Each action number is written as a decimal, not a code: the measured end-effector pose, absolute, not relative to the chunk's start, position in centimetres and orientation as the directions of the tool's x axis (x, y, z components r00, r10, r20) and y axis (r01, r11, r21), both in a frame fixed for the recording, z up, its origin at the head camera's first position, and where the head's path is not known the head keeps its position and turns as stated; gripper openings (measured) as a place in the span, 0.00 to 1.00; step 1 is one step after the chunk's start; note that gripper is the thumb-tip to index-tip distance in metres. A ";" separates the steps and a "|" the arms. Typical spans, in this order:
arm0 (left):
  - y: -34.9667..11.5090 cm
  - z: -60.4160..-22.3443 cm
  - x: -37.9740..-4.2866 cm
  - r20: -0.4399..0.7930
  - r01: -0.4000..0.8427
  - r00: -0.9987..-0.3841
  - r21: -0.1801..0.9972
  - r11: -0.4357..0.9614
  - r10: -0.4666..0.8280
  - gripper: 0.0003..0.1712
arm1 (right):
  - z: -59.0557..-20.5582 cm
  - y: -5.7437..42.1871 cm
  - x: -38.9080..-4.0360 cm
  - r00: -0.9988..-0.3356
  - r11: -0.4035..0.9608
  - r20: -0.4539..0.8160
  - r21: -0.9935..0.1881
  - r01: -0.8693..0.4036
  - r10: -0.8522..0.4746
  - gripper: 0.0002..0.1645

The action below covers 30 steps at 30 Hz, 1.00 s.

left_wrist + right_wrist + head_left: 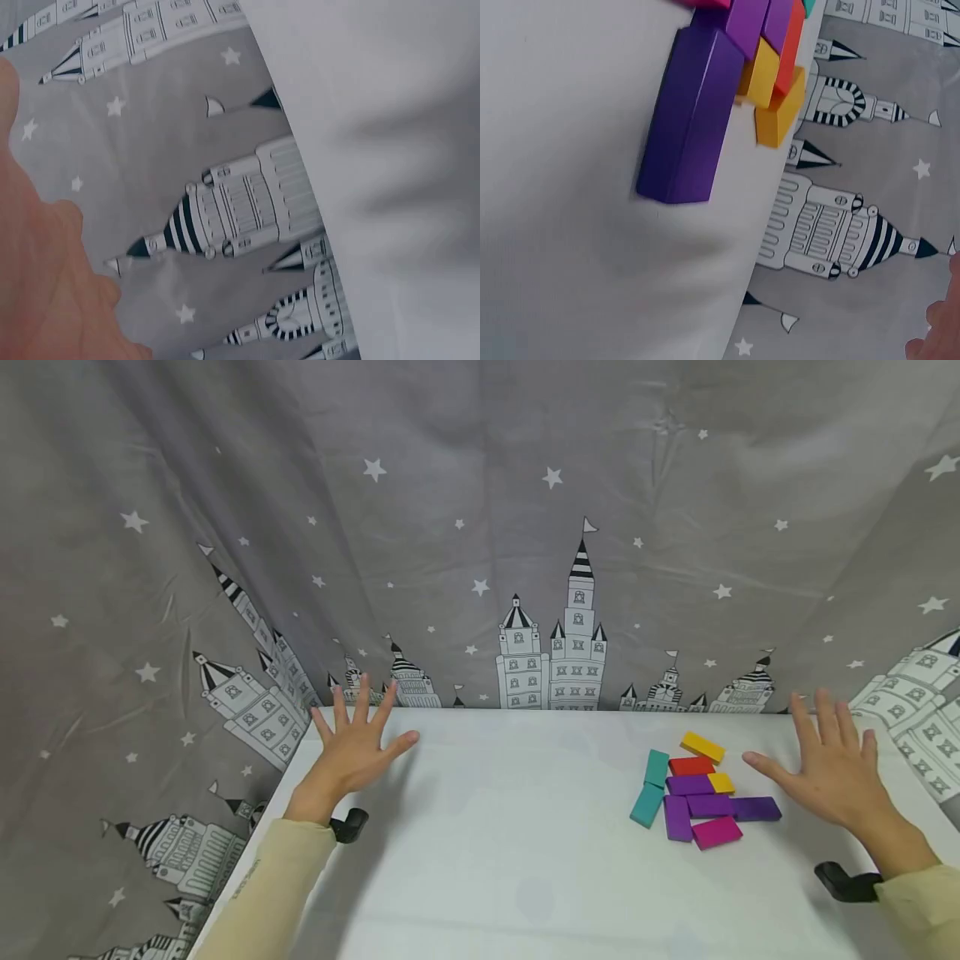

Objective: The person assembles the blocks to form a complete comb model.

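So there's a white desk [487, 877] in the lower middle, small multicoloured rectangular blocks [711, 807] bunched right of centre. Bare right hand [836, 772] near them, bare left hand [351, 760] centre-left, both grips spread wide. Grey castle-print curtain [450, 443] behind.

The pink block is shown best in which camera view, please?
The head view shows the pink block best, whole and unobstructed. The right wrist view catches only a sliver at the picture's top edge; the left wrist view shows none of it.
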<state>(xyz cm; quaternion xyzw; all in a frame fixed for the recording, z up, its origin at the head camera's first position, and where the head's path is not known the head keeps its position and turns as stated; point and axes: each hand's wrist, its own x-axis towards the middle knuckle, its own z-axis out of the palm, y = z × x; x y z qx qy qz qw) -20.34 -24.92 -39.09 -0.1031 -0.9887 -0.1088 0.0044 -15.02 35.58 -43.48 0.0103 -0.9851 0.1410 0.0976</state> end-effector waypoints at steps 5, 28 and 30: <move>-23.3 -39.7 -20.5 0.025 0.218 -0.975 0.245 0.945 0.219 0.52 | -43.7 34.5 -15.2 -0.977 0.955 0.212 -0.285 -0.077 -0.015 0.66; -11.7 -43.2 -20.7 0.028 0.335 -0.933 0.434 0.836 0.359 0.45 | -46.1 28.0 -16.0 -0.971 0.916 0.221 -0.365 -0.165 -0.086 0.57; -10.7 -43.5 -20.8 0.025 0.346 -0.927 0.439 0.829 0.374 0.45 | -46.6 27.5 -15.6 -0.974 0.912 0.213 -0.381 -0.153 -0.075 0.57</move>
